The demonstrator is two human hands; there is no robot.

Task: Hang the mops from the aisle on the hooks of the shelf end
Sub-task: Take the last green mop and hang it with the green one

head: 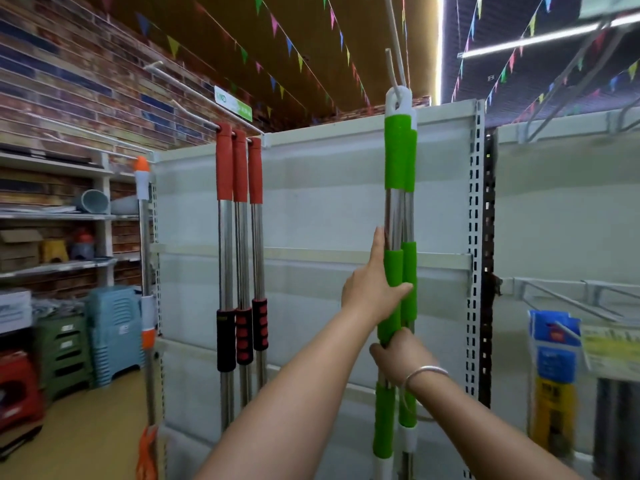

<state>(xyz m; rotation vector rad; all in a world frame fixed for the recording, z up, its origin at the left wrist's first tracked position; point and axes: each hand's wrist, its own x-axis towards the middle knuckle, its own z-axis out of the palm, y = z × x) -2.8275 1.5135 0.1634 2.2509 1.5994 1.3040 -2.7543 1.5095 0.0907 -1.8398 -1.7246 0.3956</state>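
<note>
Two green-gripped mop handles (pixel 399 161) stand upright side by side in front of the white shelf end panel (pixel 322 202). Their white top cap (pixel 398 98) sits on the tip of a white hook (pixel 394 50) reaching out overhead. My left hand (pixel 372 285) grips the front handle at its middle green sleeve, thumb across the front. Lower down, my right hand (pixel 401 356), with a silver bangle at the wrist, grips the same handles. Three red-gripped mops (pixel 239 168) hang from a hook (pixel 194 88) on the panel's left.
An orange-and-white mop (pixel 145 271) stands at the panel's left corner. Stacked plastic stools (pixel 110 330) and shelves with goods fill the left. Right of the perforated upright (pixel 478 237) are wire hooks (pixel 568 299) and blue-yellow packs (pixel 554 368). Bunting hangs from the ceiling.
</note>
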